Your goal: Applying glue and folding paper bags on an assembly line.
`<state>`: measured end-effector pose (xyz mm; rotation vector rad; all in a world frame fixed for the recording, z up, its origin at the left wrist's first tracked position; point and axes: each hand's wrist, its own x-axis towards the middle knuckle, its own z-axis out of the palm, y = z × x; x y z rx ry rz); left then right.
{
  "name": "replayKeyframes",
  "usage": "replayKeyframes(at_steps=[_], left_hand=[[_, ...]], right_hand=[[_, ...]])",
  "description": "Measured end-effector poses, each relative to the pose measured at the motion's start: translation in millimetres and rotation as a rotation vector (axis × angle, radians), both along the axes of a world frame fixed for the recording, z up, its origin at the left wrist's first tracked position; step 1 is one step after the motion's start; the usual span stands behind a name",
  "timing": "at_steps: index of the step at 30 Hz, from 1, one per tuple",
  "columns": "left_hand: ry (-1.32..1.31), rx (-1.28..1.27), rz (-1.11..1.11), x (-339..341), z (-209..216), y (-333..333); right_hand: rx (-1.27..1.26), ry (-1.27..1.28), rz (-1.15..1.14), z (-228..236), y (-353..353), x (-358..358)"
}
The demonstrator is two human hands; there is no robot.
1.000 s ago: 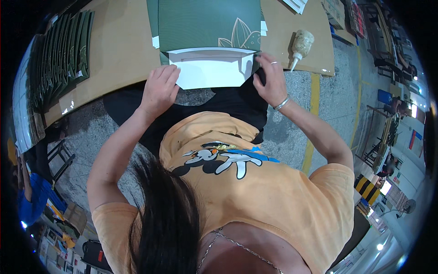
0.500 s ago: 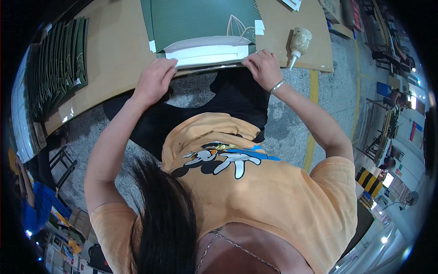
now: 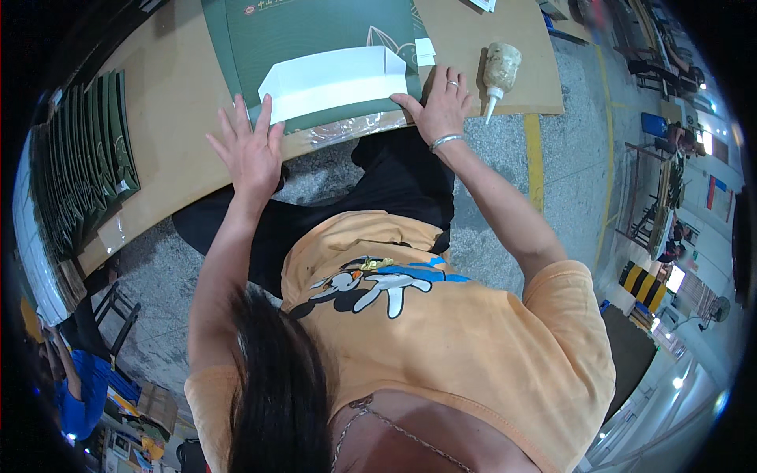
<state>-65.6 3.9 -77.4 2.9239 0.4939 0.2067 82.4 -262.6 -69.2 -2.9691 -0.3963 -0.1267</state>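
We saw the left hand [image 3: 254, 154] with its fingers spread wide apart, palm downward, at the near edge of the table [image 3: 173, 94]. The right hand [image 3: 443, 110] was likewise open, its thumb held well away from the other fingers; it bore a ring and, at the wrist, a bracelet. Between the two hands, and slightly beyond them, lay the white panel [image 3: 331, 83], with slanted ends, at the near end of a flat green paper piece [image 3: 315, 27]. The left index fingertip reached the panel's left end, while the right thumb tip met its near right corner; how firmly either pressed, we could not tell. The green piece extended away from us, its face marked with a pale leaf outline, and a white tab [image 3: 426, 51] showed at its right edge.

To the right of the right hand, we observed a squeeze bottle [image 3: 502, 69] on its side, its nozzle directed toward the near table edge. The body appeared pale and mottled; whether this was its contents or residue on the wall, we could not determine. Well to the left stood a close row of folded green pieces [image 3: 87, 150]. White sheets [image 3: 483, 4] were partly visible at the far edge of the view.
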Motion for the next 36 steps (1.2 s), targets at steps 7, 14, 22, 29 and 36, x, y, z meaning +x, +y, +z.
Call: replayKeyframes(at_steps=[7, 14, 22, 29, 36], left_hand=[[0.046, -0.185, -0.036, 8.2, 14.9, 12.2], [-0.019, -0.445, -0.078, -0.8, 12.2, 33.0], [-0.156, -0.395, -0.166, -0.9, 3.9, 29.0], [-0.079, -0.255, -0.085, -9.5, 2.8, 5.3], [-0.053, -0.252, -0.069, -7.1, 1.7, 4.9]], right_hand=[[0.638, 0.286, 0.005, 29.2, -22.1, 37.4], [0.57, -0.147, -0.172, 28.7, -13.3, 59.9], [0.121, 0.355, -0.444, 48.9, -120.9, 155.1], [1.016, 0.67, -0.244, 94.2, -87.9, 121.2], [1.232, 0.674, 0.283, 108.9, 75.1, 48.7]])
